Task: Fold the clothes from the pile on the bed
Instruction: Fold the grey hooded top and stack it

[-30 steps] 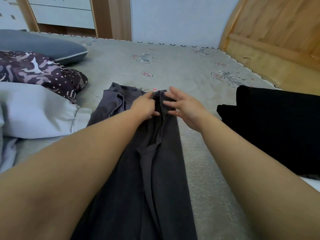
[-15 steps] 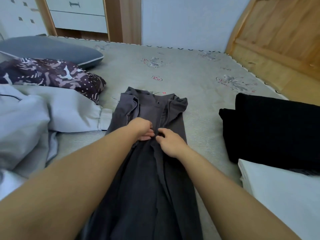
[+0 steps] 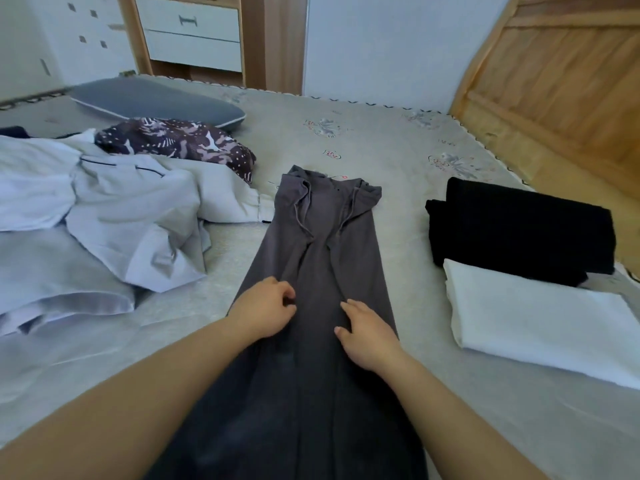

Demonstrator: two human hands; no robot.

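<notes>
A long dark grey garment (image 3: 332, 237) lies lengthwise down the middle of the bed, its folded-in collar end at the far side and its near end running under my arms. My left hand (image 3: 263, 308) rests on its left half with loosely curled fingers, fingertips on the cloth. My right hand (image 3: 367, 330) presses on its right half, fingers bent down onto the fabric. The hands are a short gap apart. Neither lifts any cloth.
The unfolded pile of pale lilac clothes (image 3: 104, 216) lies at the left, with a dark patterned garment (image 3: 180, 143) and a grey pillow (image 3: 156, 102) behind it. A folded black item (image 3: 519, 230) and a folded white item (image 3: 540, 327) lie at the right. A wooden headboard (image 3: 554, 81) stands at the far right.
Both hands slid down the grey garment from its collar end towards me and moved apart. The view tilted, bringing more of the pile and the folded white item into sight.
</notes>
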